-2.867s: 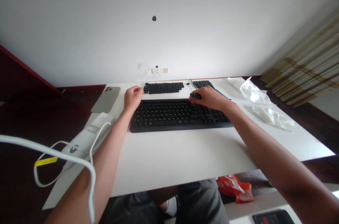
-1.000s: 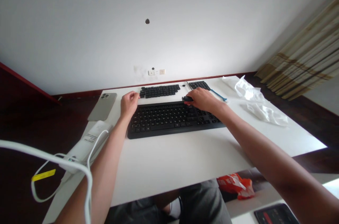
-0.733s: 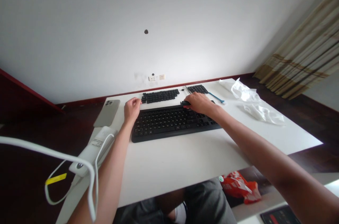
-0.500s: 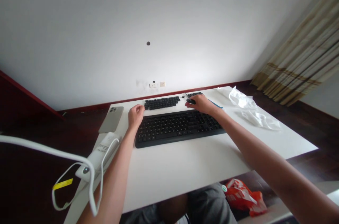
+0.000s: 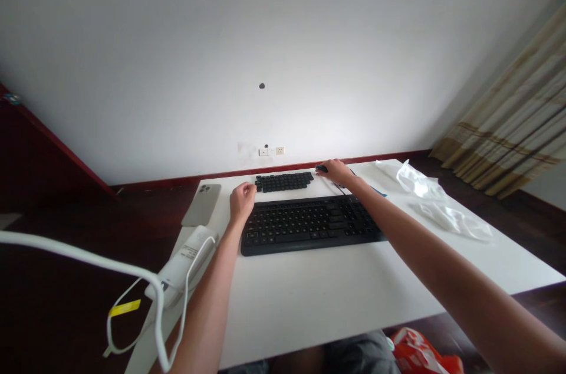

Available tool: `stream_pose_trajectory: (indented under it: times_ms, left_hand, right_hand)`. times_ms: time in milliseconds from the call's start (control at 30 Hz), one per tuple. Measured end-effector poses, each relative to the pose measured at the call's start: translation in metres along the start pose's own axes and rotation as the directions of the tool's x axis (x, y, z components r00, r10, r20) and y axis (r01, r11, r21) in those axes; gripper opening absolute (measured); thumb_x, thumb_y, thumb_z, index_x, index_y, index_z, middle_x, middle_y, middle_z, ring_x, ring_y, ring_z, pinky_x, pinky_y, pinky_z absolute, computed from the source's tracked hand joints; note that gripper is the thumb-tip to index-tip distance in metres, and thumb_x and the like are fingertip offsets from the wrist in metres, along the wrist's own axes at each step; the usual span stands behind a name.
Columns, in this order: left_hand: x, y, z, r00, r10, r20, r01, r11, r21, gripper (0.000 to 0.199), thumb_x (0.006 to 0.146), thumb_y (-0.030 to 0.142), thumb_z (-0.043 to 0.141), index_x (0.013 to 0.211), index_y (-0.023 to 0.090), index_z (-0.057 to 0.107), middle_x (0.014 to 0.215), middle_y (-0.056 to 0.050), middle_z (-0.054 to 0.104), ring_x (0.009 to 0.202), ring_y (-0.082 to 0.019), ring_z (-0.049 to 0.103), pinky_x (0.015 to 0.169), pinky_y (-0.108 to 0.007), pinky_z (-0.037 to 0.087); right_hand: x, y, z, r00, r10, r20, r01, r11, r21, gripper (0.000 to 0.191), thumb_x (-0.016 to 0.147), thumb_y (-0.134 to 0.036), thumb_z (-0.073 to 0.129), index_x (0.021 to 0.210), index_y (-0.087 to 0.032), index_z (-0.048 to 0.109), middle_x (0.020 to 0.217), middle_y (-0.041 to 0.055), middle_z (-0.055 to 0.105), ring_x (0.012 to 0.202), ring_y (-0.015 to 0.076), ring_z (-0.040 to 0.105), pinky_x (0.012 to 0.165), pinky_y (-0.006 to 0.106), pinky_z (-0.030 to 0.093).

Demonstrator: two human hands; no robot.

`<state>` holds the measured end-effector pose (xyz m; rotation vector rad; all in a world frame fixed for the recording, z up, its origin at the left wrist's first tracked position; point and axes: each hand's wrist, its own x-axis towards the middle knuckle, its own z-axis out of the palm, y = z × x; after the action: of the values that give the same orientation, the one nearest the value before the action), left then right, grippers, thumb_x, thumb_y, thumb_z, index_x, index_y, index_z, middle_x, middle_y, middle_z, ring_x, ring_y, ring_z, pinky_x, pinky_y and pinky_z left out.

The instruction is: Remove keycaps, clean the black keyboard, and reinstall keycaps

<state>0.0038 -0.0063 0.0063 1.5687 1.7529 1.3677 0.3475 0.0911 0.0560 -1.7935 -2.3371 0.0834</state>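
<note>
A black keyboard [image 5: 292, 238] lies across the white table, and the switches in much of it look bare of caps. Behind it several black keycaps [image 5: 285, 181] are laid out in rows. My left hand [image 5: 242, 200] is closed, fingertips pinched at the left end of these rows; whether anything is in them cannot be made out. Beyond the right end of the rows, my right hand [image 5: 335, 170] pinches a small black keycap [image 5: 322, 169]. Partly hidden behind my right forearm are a dark cable [image 5: 339, 188] and a blue strip [image 5: 379, 192].
A phone [image 5: 201, 204] lies at the table's left edge. Nearer me is a white device [image 5: 186, 262] with a white cable [image 5: 88, 253]. Crumpled clear plastic bags [image 5: 418, 180] lie at the right. A red bag [image 5: 420, 353] sits below the front edge.
The view has shifted, so everything sits further right and lower. My right hand has moved left toward the laid-out keycaps. My left hand stays at their left end.
</note>
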Motion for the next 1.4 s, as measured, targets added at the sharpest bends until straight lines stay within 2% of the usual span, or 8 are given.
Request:
stream_pose_trajectory:
  times_ms: [167,367,467,600,800,1000,1167,1400]
  left_hand:
    - [0.0,0.001,0.0,1.0,-0.003,0.002,0.003,1.0,0.004,0.026,0.084,0.038,0.053,0.064,0.022,0.057,0.066,0.0,0.062,0.067,-0.018,0.054,0.067,-0.028,0.036]
    - [0.001,0.002,-0.001,1.0,-0.018,0.011,0.018,0.999,0.031,0.025,0.084,0.039,0.053,0.066,0.023,0.058,0.06,0.001,0.056,0.063,-0.018,0.051,0.062,-0.028,0.033]
    - [0.001,0.001,-0.001,1.0,-0.023,0.015,0.022,0.999,0.041,0.024,0.084,0.039,0.055,0.066,0.023,0.058,0.058,0.002,0.054,0.062,-0.018,0.051,0.061,-0.028,0.032]
    - [0.002,-0.001,0.0,1.0,-0.027,0.015,0.026,0.999,0.048,0.024,0.084,0.039,0.055,0.066,0.023,0.058,0.059,0.001,0.055,0.063,-0.018,0.052,0.06,-0.028,0.032]
    - [0.004,-0.004,0.001,1.0,-0.023,0.016,0.022,0.998,0.066,0.023,0.083,0.038,0.055,0.067,0.022,0.06,0.059,0.002,0.055,0.062,-0.018,0.051,0.06,-0.028,0.033]
    - [0.004,-0.004,0.0,1.0,-0.024,0.019,0.022,0.997,0.076,0.022,0.083,0.037,0.055,0.068,0.022,0.061,0.059,0.002,0.056,0.063,-0.018,0.052,0.059,-0.029,0.032]
    - [0.004,-0.003,0.0,1.0,-0.021,0.02,0.019,0.998,0.065,0.02,0.082,0.035,0.056,0.068,0.022,0.062,0.059,0.003,0.055,0.063,-0.018,0.052,0.06,-0.029,0.031]
    - [0.003,-0.002,0.0,1.0,-0.02,0.017,0.019,0.997,0.071,0.02,0.082,0.034,0.057,0.067,0.022,0.062,0.056,0.003,0.051,0.062,-0.017,0.05,0.059,-0.029,0.03]
  right_hand:
    - [-0.004,-0.003,0.004,1.0,-0.008,0.001,0.008,1.0,-0.002,0.022,0.094,-0.035,0.069,0.099,-0.018,0.083,0.094,0.0132,0.081,0.087,0.0243,0.074,0.074,0.028,0.05]
    - [-0.048,0.006,-0.015,0.991,-0.07,-0.118,0.087,0.986,0.142,0.027,0.096,-0.038,0.064,0.104,-0.019,0.081,0.099,0.0082,0.08,0.091,0.0224,0.071,0.081,0.029,0.049]
    - [-0.075,0.017,-0.019,0.986,-0.072,-0.15,0.124,0.92,0.372,0.028,0.087,-0.044,0.072,0.096,-0.019,0.081,0.078,0.0015,0.073,0.073,0.0191,0.064,0.072,0.029,0.047]
    - [-0.095,0.023,-0.017,0.997,-0.039,-0.07,0.068,0.88,0.469,0.028,0.081,-0.049,0.077,0.092,-0.023,0.083,0.064,-0.0034,0.06,0.062,0.016,0.053,0.062,0.029,0.042]
    - [-0.098,0.012,-0.016,0.991,-0.129,0.039,0.1,0.902,0.419,0.021,0.084,-0.043,0.078,0.093,-0.025,0.084,0.076,-0.0009,0.074,0.073,0.0192,0.066,0.072,0.03,0.048]
    - [-0.097,0.018,-0.018,0.969,-0.235,0.074,0.195,0.914,0.356,0.018,0.09,-0.039,0.074,0.098,-0.027,0.083,0.095,0.0023,0.082,0.088,0.0244,0.075,0.084,0.033,0.054]
    - [-0.1,0.015,-0.021,0.967,-0.249,0.056,0.223,0.931,0.289,0.02,0.093,-0.041,0.071,0.097,-0.026,0.083,0.092,0.0059,0.082,0.086,0.0265,0.074,0.082,0.035,0.054]
    - [-0.101,0.015,-0.02,0.973,-0.231,0.023,0.208,0.912,0.355,0.013,0.09,-0.035,0.075,0.098,-0.027,0.082,0.091,-0.0001,0.081,0.085,0.0204,0.073,0.08,0.031,0.052]
